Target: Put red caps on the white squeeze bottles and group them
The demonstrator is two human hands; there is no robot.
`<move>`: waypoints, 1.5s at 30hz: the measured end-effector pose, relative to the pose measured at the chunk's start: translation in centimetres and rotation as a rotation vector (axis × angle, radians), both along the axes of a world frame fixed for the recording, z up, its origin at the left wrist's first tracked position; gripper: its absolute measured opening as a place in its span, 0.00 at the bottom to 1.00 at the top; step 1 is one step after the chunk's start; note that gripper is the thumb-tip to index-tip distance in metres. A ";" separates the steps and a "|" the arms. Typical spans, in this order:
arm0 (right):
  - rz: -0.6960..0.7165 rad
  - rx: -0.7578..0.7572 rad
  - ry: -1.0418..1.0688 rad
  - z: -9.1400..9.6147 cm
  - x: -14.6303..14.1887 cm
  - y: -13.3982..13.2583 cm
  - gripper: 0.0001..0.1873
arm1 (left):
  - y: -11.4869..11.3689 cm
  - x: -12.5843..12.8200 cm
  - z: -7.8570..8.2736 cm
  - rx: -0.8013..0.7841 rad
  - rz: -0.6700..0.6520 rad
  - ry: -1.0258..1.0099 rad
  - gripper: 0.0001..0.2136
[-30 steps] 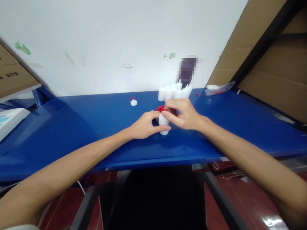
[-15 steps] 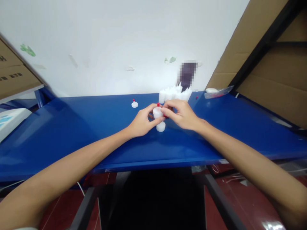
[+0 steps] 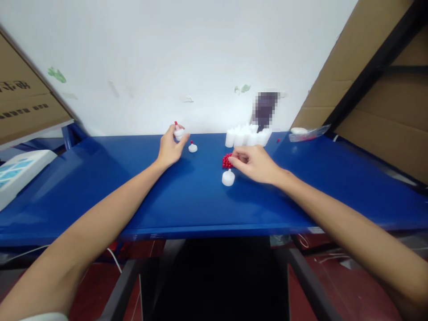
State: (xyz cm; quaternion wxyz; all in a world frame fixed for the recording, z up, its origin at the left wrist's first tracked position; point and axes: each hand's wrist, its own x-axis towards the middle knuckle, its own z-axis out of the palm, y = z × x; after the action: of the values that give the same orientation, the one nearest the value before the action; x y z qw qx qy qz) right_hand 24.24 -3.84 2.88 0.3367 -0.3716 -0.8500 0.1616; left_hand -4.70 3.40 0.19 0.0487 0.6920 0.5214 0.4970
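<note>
My left hand (image 3: 170, 147) is closed round a small white cap with a red tip (image 3: 179, 130), held above the blue table (image 3: 117, 187) at its far side. Just right of it, a second white cap with a red tip (image 3: 192, 147) stands on the table. My right hand (image 3: 253, 162) rests at a small heap of red beads (image 3: 227, 161), fingers pinched at the heap; what they hold is too small to make out. A plain white cap (image 3: 228, 177) lies just in front of the beads.
A cluster of white caps (image 3: 246, 135) stands by the wall behind the beads. A clear plastic bag (image 3: 306, 133) lies at the far right. Cardboard boxes flank both sides, and a white device (image 3: 20, 169) sits at the left edge.
My left hand has carried a red-tipped white cap away from the middle to the far left, near the other one. My right hand has dropped to the red beads. One plain cap stays on the table.
</note>
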 end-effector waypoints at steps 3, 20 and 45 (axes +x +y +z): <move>0.038 0.002 -0.003 -0.2 -0.1 0.0 0.13 | -0.1 0.3 -0.2 -0.033 0.020 0.055 0.11; 0.121 0.070 -0.079 -0.1 -0.2 -0.3 0.13 | 1.5 1.4 -0.7 0.071 0.108 0.111 0.10; 0.021 0.387 -0.360 -1.0 4.0 2.5 0.15 | 12.1 6.6 4.3 -0.504 -0.323 1.002 0.37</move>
State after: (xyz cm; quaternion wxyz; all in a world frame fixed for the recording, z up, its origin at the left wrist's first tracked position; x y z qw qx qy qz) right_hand 28.20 -1.37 1.84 0.2434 -0.3139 -0.9151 -0.0693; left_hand 1.89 15.48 4.53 0.0346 0.8805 0.4707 -0.0442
